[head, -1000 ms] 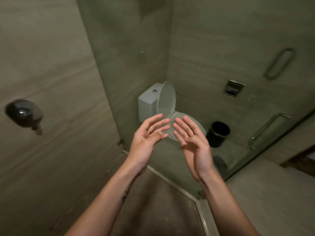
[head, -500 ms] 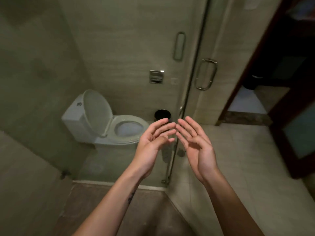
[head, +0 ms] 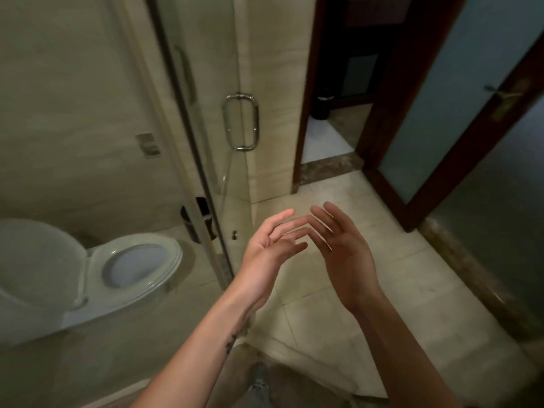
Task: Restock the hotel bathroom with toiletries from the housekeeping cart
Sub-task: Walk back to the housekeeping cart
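Toiletries are not being held by either hand, and where they are lying cannot be told from this head view. The person's left hand (head: 269, 248) and right hand (head: 344, 254) are hovering side by side above the pale tiled floor (head: 412, 290). The palms are facing each other and the fingers are straight and spread. Each grip is standing wide and holding nothing. The fingertips are blurring where the hands come nearest, so it cannot be told whether they are touching. A small dark mark (head: 231, 343) is showing on the left forearm, too small to make out.

To the left, a white toilet (head: 132, 269) is sitting with its lid (head: 38, 260) raised. The left frame edge is cutting off its tank. A glass door (head: 206, 113) with a chrome loop handle (head: 241, 122) is standing just right of the toilet. Its edge is partly covering a black bin (head: 195, 219) against the wall. A metal wall plate (head: 148, 145) is appearing smeared by blur.

To the right, a dark wooden door (head: 441, 98) with a frosted panel and a brass lever (head: 509, 95) is standing ajar. Beyond the doorway, a second dark bin (head: 323, 104) is sitting in shadow. At the bottom edge, something grey, perhaps a shoe (head: 259, 381), is peeking out between the forearms.
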`<state>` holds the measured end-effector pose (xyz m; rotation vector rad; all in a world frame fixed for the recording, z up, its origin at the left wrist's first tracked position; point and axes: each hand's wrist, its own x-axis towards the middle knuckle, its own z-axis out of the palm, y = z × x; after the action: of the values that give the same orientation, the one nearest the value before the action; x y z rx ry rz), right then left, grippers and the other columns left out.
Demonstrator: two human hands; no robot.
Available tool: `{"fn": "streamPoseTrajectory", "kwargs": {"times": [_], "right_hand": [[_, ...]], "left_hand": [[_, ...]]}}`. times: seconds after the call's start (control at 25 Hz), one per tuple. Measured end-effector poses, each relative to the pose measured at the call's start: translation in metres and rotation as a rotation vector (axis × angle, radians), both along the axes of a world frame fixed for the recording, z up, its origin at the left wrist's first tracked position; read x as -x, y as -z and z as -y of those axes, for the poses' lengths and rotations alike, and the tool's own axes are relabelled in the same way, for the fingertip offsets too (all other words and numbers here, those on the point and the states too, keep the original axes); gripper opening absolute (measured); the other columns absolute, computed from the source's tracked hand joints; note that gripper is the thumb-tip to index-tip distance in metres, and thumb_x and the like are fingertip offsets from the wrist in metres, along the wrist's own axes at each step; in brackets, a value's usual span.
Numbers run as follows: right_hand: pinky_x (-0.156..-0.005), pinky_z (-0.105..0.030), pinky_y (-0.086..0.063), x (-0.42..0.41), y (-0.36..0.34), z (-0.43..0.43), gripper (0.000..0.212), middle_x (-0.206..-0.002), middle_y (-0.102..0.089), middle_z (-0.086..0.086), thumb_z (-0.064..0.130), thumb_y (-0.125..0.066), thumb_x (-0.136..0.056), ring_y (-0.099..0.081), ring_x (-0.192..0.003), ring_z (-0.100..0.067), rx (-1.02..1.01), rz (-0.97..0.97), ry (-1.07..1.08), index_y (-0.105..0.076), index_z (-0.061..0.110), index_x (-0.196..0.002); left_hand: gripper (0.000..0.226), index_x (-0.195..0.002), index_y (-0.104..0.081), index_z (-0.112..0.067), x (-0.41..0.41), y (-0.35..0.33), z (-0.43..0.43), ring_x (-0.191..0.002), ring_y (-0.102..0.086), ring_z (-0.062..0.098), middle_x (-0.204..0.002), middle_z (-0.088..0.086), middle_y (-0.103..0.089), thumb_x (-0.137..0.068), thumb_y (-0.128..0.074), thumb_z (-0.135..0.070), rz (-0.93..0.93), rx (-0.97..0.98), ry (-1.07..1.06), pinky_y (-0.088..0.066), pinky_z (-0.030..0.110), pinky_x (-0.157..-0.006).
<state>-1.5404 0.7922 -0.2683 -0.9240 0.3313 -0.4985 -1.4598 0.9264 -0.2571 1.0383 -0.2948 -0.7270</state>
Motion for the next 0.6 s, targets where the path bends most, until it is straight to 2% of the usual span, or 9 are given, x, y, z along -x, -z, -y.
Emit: {"fn": "streamPoseTrajectory", "kwargs": {"times": [0.16, 0.4, 0.6], "right_hand": [[-0.109, -0.042, -0.045, -0.012, -0.015, 0.029, 0.064, -0.137, -0.063, -0.016, -0.001, -0.043, -0.076, -0.059, -0.129, -0.029, 0.045, 0.005, 0.136, -0.054, 0.006, -0.139], [-0.104, -0.038, -0.05, 0.008, -0.03, 0.072, 0.062, -0.137, -0.065, -0.011, -0.001, -0.041, -0.079, -0.06, -0.129, -0.028, 0.063, 0.022, 0.328, -0.054, 0.009, -0.139], [-0.107, -0.04, -0.047, 0.009, -0.026, 0.115, 0.061, -0.139, -0.063, -0.01, 0.001, -0.041, -0.082, -0.058, -0.131, -0.028, 0.055, 0.039, 0.369, -0.053, 0.01, -0.14]], "left_hand": [[0.044, -0.133, -0.056, -0.011, -0.032, -0.006, 0.05, -0.123, -0.064, 0.032, -0.128, 0.012, -0.07, -0.097, -0.046, 0.012, -0.01, 0.007, 0.087, -0.051, 0.046, -0.103], [0.043, -0.136, -0.056, -0.014, -0.05, -0.017, 0.104, -0.123, -0.065, 0.027, -0.131, 0.009, -0.069, -0.099, -0.049, 0.006, 0.062, 0.046, 0.277, -0.052, 0.044, -0.103], [0.045, -0.136, -0.057, -0.02, -0.058, -0.012, 0.154, -0.125, -0.064, 0.024, -0.133, 0.005, -0.069, -0.095, -0.051, -0.001, 0.083, 0.04, 0.355, -0.052, 0.04, -0.101]]}}
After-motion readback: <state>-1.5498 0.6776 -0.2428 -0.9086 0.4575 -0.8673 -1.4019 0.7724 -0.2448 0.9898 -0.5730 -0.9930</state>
